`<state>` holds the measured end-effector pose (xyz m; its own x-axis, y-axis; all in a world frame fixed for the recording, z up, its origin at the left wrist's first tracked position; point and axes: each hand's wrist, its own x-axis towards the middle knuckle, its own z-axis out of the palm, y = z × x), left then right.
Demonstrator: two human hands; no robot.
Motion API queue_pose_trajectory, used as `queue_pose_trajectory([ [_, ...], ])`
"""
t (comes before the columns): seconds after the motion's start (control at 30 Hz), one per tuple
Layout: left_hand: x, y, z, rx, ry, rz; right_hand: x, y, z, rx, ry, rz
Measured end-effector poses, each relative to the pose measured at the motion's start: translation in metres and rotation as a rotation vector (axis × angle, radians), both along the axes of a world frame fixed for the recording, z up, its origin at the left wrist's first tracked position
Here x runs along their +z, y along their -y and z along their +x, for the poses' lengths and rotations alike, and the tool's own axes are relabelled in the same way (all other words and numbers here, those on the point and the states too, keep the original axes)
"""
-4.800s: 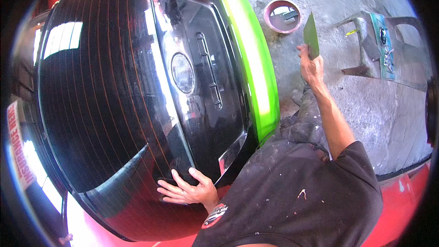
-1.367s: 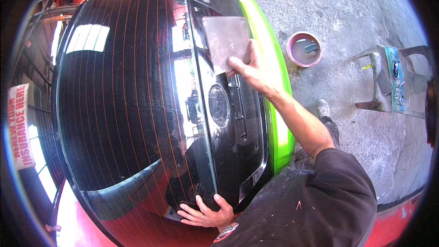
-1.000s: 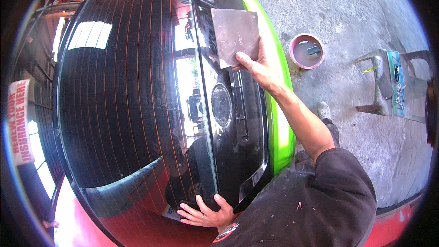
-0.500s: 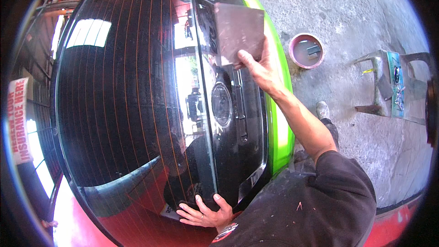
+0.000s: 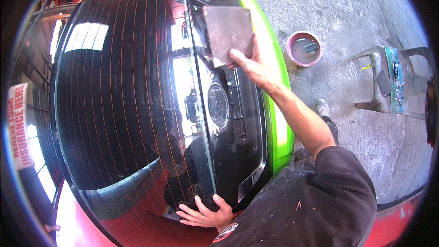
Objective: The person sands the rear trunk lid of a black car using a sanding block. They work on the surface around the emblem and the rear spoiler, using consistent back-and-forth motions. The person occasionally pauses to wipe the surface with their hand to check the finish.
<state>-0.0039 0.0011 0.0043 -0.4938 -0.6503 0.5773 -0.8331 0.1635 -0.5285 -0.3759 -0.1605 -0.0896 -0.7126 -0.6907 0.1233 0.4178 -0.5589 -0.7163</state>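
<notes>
My right hand (image 5: 256,67) grips a brownish-grey square sheet of sandpaper (image 5: 228,32) by its near edge. The thumb lies on top and the other fingers are mostly hidden behind the sheet. It is over the black tailgate panel (image 5: 249,155) of a car, beyond the oval emblem recess (image 5: 218,105); whether it touches the panel, I cannot tell. My left hand (image 5: 208,212) is open, with fingers spread flat near the lower edge of the rear window (image 5: 119,110), and a ring shows on one finger.
A bright green bumper (image 5: 280,137) runs along the tailgate's right. On the concrete floor (image 5: 338,13) stands a round pinkish tub (image 5: 290,55) of murky water with a dark block (image 5: 311,48) in it. Farther right is a grey plastic stool (image 5: 378,71) bearing a blue patterned panel (image 5: 394,80).
My right hand and the sandpaper have shifted a little to the left over the panel. My left hand stays where it was. The whole view has moved slightly.
</notes>
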Motion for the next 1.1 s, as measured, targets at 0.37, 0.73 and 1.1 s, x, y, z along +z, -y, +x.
queue_pose_trajectory([
  [0.37,-0.002,-0.001,0.005,0.016,-0.007,0.031,-0.009,0.008,0.020,0.094,-0.093,-0.045],
  [0.73,-0.001,-0.002,0.005,0.008,-0.027,0.036,0.002,-0.006,0.006,-0.045,0.000,0.009],
  [1.1,0.001,-0.001,0.003,0.008,-0.027,0.033,0.008,-0.015,0.010,0.082,-0.039,0.041],
])
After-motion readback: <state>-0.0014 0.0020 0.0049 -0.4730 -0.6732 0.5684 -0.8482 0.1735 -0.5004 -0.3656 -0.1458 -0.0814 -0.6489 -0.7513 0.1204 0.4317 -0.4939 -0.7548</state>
